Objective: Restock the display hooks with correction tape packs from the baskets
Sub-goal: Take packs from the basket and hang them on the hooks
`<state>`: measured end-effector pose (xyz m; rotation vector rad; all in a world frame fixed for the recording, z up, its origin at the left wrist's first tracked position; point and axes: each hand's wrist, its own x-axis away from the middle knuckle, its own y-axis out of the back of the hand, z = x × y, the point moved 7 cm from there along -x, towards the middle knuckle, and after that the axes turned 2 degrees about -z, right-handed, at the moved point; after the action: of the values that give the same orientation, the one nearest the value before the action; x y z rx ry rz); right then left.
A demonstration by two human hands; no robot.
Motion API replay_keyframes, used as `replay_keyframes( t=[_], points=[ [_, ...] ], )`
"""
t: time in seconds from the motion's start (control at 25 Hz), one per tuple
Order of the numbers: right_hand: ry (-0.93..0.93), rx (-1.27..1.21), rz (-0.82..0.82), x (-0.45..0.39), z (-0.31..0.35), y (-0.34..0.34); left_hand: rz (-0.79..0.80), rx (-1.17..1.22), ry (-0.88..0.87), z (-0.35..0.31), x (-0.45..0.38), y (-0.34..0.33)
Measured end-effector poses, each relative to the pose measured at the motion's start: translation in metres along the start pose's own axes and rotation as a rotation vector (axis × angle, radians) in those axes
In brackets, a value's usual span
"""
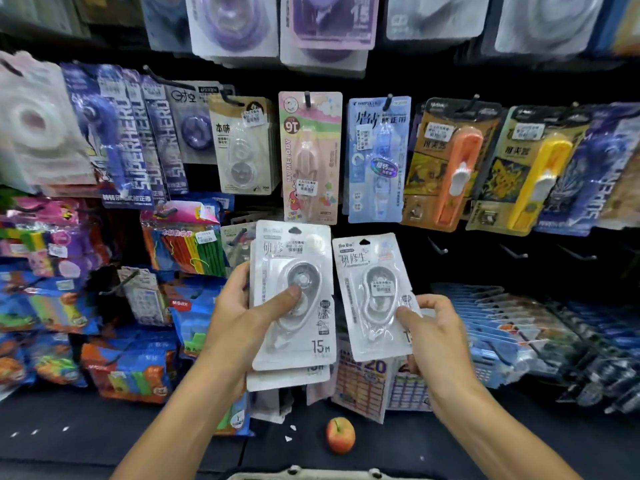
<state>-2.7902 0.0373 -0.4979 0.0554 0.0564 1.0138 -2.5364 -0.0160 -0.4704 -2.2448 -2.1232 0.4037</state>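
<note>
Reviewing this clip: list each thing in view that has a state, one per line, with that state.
Left hand: grips a stack of white packs, thumb pressed on the front one.
Stack of white packs: held upright, off any hook.
Right hand: pinches a single white pack by its lower right edge.
Single white pack: held up, tilted slightly, not hung.
Bare hooks: carry nothing.
Pink pack: hanging on its hook.
Apple: lying on the dark shelf.

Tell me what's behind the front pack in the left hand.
Behind the front pack, gripped by the left hand, sits at least one more white pack, its bottom edge peeking out. Everything else of it is covered.
</note>
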Motion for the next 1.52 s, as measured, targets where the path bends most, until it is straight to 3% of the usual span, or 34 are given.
replay_keyframes(
  t=[0.36,0.72,0.96,1.12,1.32,1.52],
  points=[
    [0.071,0.030,-0.040,0.001,0.023,-0.014,0.031,-0.002,-0.032,-0.004,-0.034,-0.007],
    [0.106,0.076,-0.029,0.012,0.021,-0.004,-0.055,0.013,-0.004,-0.009,-0.021,0.024],
    [0.027,0.283,0.281,-0.004,0.013,-0.023,-0.014,0.018,0.032,0.001,-0.013,0.003],
    [0.056,0.023,0.498,0.008,0.017,-0.063,0.038,-0.017,0.094,0.019,-0.007,-0.024],
    [0.013,-0.154,0.298,-0.008,0.015,-0.052,-0.009,-0.055,0.122,0.025,-0.013,-0.026],
    [0.113,0.079,0.149,-0.003,0.028,-0.022,-0.182,-0.058,0.110,0.008,-0.018,0.004]
  ],
)
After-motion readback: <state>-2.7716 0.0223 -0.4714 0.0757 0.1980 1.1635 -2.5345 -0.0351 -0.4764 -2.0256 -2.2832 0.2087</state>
